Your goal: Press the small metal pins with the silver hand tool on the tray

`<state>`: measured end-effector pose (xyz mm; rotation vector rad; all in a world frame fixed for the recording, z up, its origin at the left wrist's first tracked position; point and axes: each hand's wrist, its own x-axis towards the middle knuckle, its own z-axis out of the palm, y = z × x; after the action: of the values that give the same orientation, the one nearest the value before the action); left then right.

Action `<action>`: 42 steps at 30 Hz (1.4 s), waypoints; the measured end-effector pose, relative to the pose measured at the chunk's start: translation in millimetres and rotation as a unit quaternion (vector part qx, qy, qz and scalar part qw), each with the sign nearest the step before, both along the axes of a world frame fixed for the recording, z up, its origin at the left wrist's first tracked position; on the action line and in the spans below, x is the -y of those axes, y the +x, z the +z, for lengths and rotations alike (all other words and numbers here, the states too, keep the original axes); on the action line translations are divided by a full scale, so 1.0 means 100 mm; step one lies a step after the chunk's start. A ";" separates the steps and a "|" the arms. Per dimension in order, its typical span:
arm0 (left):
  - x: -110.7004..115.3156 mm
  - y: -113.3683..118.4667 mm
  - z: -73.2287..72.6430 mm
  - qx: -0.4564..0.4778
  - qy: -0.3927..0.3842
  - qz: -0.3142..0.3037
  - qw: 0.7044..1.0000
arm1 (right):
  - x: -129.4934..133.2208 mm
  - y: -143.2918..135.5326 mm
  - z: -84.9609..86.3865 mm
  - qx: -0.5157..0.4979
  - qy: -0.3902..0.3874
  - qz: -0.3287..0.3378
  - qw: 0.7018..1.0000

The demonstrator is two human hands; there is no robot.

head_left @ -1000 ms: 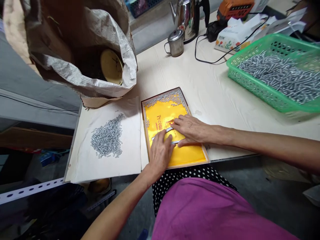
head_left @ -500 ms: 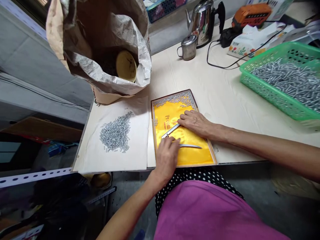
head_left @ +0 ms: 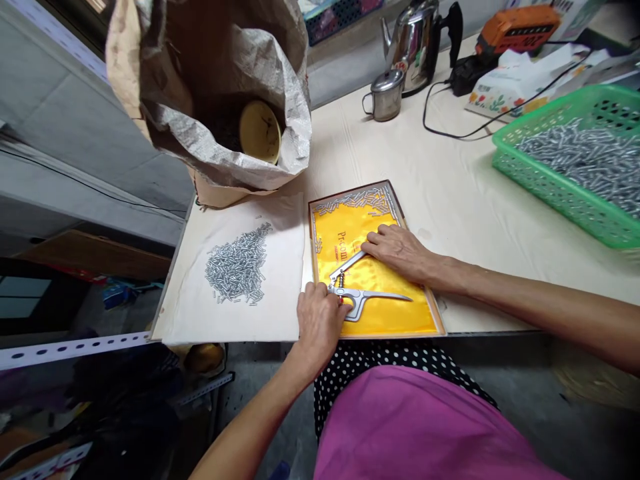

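On the yellow cloth (head_left: 385, 313) of a shallow tray (head_left: 440, 320) lies a silver spring-loaded hand tool (head_left: 356, 300) that looks like pruning shears, its two arms spread apart. My left hand (head_left: 320, 317) is closed around its left end, thumb against the curved part, hiding what is between the fingers. My right hand (head_left: 400, 255) holds the end of the upper straight arm with its fingers closed. Small metal pins (head_left: 367, 200) lie along the tray's far edge. Left of the tray, a heap of similar pins (head_left: 237, 263) rests on a white cloth (head_left: 270, 320).
A large open sack (head_left: 220, 177) with a yellow cup (head_left: 260, 132) inside stands at back left. A green basket (head_left: 550, 200) of metal pins sits at right. Farther back are a lidded metal mug (head_left: 387, 100), a kettle (head_left: 414, 53), a black cable (head_left: 465, 138) and an orange device (head_left: 517, 30).
My left hand has shifted left and down along the tool, uncovering its spring and curved part. My right hand keeps its hold on the upper arm. The whole view has shifted slightly.
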<state>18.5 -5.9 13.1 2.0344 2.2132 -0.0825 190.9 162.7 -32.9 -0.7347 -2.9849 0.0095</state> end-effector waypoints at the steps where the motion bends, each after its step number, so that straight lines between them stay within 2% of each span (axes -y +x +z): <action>1: -0.04 0.04 0.02 -0.010 -0.026 -0.001 1.000 | 0.01 0.00 0.00 -0.003 0.003 0.002 1.000; 4: -0.09 0.09 0.07 -0.014 -0.070 -0.006 0.997 | 0.02 0.01 -0.04 -0.023 0.020 0.004 1.000; 6: -0.08 0.09 0.12 0.001 -0.050 -0.009 0.999 | 0.02 0.01 -0.08 -0.038 0.030 0.005 0.999; 8: -0.10 0.04 0.18 0.025 0.014 -0.015 0.999 | 0.02 0.01 -0.12 -0.052 0.034 0.008 0.998; 10: -0.17 -0.11 0.26 0.037 0.115 -0.001 0.993 | 0.03 0.01 -0.14 -0.065 0.032 0.010 0.997; 13: -0.37 -0.55 0.33 -0.010 0.238 0.081 0.968 | 0.03 0.01 -0.15 -0.073 0.027 0.010 0.997; 15: -0.48 -0.91 0.29 -0.060 0.215 0.139 0.965 | 0.04 0.02 -0.15 -0.073 0.029 0.007 0.997; 17: -0.53 -1.24 0.19 -0.101 0.126 0.178 0.971 | 0.05 0.02 -0.16 -0.078 0.033 0.004 0.996; 19: -0.53 -1.49 0.05 -0.132 0.055 0.193 0.971 | 0.05 0.02 -0.16 -0.086 0.036 0.003 0.996; 21: -0.51 -1.63 -0.06 -0.151 0.022 0.182 0.971 | 0.06 0.01 -0.15 -0.088 0.042 0.001 0.995; 25: -0.48 -1.72 -0.16 -0.146 0.010 0.136 0.980 | 0.07 0.00 -0.14 -0.073 0.055 -0.006 0.996; 27: -0.46 -1.74 -0.15 -0.126 0.001 0.123 0.984 | 0.07 -0.01 -0.14 -0.068 0.057 -0.008 0.996; 32: -0.45 -1.77 -0.08 -0.093 -0.019 0.140 0.986 | 0.07 -0.01 -0.16 -0.073 0.053 -0.009 0.996; 37: -0.48 -1.74 -0.04 -0.141 -0.038 0.050 0.988 | 0.07 -0.01 -0.18 -0.076 0.053 -0.011 0.996; 39: -0.50 -1.74 -0.05 -0.123 -0.029 0.058 0.990 | 0.07 -0.01 -0.18 -0.074 0.055 -0.013 0.996; 42: -0.58 -1.74 -0.05 -0.076 -0.003 0.110 0.991 | 0.08 -0.02 -0.17 -0.067 0.057 -0.015 0.996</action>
<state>-156.0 51.8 8.0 1.8218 2.5101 -0.2291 188.9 155.0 -50.3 -0.7348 -2.8214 -0.1079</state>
